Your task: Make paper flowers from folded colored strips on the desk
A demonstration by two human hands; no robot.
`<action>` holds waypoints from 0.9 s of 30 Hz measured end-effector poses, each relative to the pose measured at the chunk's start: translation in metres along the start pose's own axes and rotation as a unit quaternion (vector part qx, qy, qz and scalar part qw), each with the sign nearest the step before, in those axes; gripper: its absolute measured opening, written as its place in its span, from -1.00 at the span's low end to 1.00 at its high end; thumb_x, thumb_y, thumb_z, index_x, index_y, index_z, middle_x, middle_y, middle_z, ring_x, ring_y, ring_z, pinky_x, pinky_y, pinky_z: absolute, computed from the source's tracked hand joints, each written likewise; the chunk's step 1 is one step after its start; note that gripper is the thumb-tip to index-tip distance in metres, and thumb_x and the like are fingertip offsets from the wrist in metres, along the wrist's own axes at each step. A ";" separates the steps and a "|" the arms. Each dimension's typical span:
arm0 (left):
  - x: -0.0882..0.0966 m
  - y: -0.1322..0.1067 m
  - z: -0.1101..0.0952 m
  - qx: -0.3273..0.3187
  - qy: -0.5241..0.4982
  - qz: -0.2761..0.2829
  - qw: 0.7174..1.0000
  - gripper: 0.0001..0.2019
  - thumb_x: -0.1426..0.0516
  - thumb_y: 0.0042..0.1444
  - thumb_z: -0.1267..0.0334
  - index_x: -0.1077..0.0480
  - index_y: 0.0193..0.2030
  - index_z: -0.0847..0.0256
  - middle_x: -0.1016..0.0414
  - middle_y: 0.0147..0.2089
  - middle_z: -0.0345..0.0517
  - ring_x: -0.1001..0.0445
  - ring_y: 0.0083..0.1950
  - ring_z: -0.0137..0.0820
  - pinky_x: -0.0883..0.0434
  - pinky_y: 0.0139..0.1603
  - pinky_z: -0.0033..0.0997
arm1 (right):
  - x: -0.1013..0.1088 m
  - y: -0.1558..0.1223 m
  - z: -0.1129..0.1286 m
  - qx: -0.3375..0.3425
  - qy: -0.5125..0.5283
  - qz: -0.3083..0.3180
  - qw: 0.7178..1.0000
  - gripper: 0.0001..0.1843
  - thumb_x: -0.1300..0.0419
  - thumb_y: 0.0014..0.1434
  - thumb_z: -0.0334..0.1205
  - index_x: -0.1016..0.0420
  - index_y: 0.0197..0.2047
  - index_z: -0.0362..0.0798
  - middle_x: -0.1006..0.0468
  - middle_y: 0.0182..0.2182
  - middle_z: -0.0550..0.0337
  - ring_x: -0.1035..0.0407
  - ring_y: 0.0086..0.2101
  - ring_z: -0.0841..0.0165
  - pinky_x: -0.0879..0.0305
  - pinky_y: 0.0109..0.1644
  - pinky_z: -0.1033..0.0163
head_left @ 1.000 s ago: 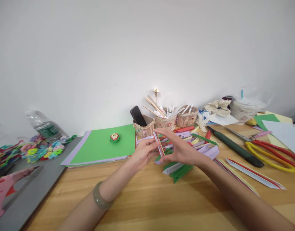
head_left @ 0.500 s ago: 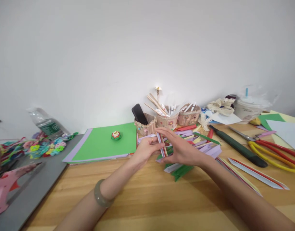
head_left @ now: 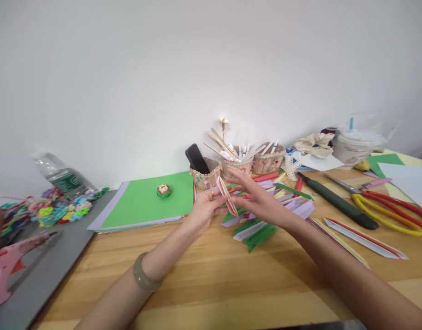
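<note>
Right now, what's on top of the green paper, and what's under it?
A little flower sits on the green paper. Purple paper peeks out underneath; the green paper covers the rest, so I can't see what's there.

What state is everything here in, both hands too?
Left hand: pinching folded paper
Folded paper: held up, tilted
Right hand: open, spread
Plastic cup: upright, lidded, straw in
Bottle: tilted
Phone: propped up, leaning
Scissors: lying down
Glue gun: on or off, unclear
Folded strips: loosely piled

Right hand (head_left: 261, 200) flatter, folded paper (head_left: 227, 194) leaning more
</note>
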State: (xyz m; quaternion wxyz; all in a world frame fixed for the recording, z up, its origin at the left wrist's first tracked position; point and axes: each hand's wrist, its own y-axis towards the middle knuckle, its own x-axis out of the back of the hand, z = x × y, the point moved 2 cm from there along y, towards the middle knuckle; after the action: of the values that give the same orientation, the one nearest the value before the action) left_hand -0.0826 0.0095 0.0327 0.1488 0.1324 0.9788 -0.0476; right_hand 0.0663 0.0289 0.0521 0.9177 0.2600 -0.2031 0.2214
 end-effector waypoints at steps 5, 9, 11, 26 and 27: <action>0.001 -0.001 -0.001 -0.025 -0.029 -0.038 0.999 -0.69 -0.26 -0.13 0.29 -0.47 -0.18 0.25 -0.53 -0.17 -0.05 -0.49 -0.22 -0.38 -0.40 -0.16 -0.36 | 0.006 0.003 -0.004 -0.106 0.048 0.031 0.993 -0.63 0.03 0.18 -0.02 -0.42 -0.31 -0.16 -0.52 -0.42 0.07 -0.43 -0.41 0.31 -0.36 -0.36 0.21; 0.001 -0.001 -0.003 -0.045 -0.049 -0.054 0.996 -0.71 -0.28 -0.17 0.32 -0.49 -0.22 0.28 -0.54 -0.28 -0.11 -0.47 -0.30 -0.46 -0.39 -0.18 -0.44 | -0.002 0.001 -0.004 -0.109 0.084 0.103 0.985 -0.66 -0.05 0.13 -0.03 -0.38 -0.47 -0.14 -0.40 -0.60 0.25 -0.32 -0.56 0.45 -0.26 -0.47 0.35; 0.001 -0.001 -0.004 -0.046 -0.049 -0.061 0.996 -0.70 -0.28 -0.19 0.33 -0.50 -0.23 0.28 -0.55 -0.30 -0.13 -0.46 -0.33 -0.51 -0.38 -0.22 -0.51 | -0.005 0.001 -0.003 -0.102 0.086 0.098 0.986 -0.67 -0.06 0.12 -0.04 -0.33 -0.51 -0.12 -0.32 -0.63 0.31 -0.25 -0.59 0.50 -0.20 -0.50 0.38; 0.004 -0.002 -0.009 -0.045 -0.055 -0.129 0.989 -0.78 -0.28 -0.22 0.39 -0.34 -0.41 0.30 -0.51 -0.44 -0.21 -0.49 -0.42 -0.53 -0.40 -0.26 -0.55 | -0.015 -0.011 0.019 -0.047 -0.166 -0.055 0.984 -0.79 0.07 0.20 -0.30 -0.35 -0.37 -0.10 -0.39 -0.42 0.14 -0.26 -0.38 0.33 -0.14 -0.30 0.23; 0.002 -0.003 -0.009 -0.036 -0.051 -0.122 0.991 -0.75 -0.29 -0.24 0.39 -0.33 -0.41 0.29 -0.51 -0.45 -0.21 -0.49 -0.43 -0.53 -0.39 -0.29 -0.55 | -0.015 -0.018 0.023 -0.049 -0.189 -0.064 0.979 -0.78 0.08 0.21 -0.32 -0.35 -0.36 -0.10 -0.39 -0.40 0.10 -0.26 -0.35 0.30 -0.14 -0.27 0.21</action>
State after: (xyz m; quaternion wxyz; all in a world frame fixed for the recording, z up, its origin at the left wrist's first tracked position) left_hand -0.0880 0.0084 0.0409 0.1958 0.0037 0.9799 -0.0371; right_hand 0.0572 -0.0029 0.0554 0.8866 0.2642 -0.3665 0.0990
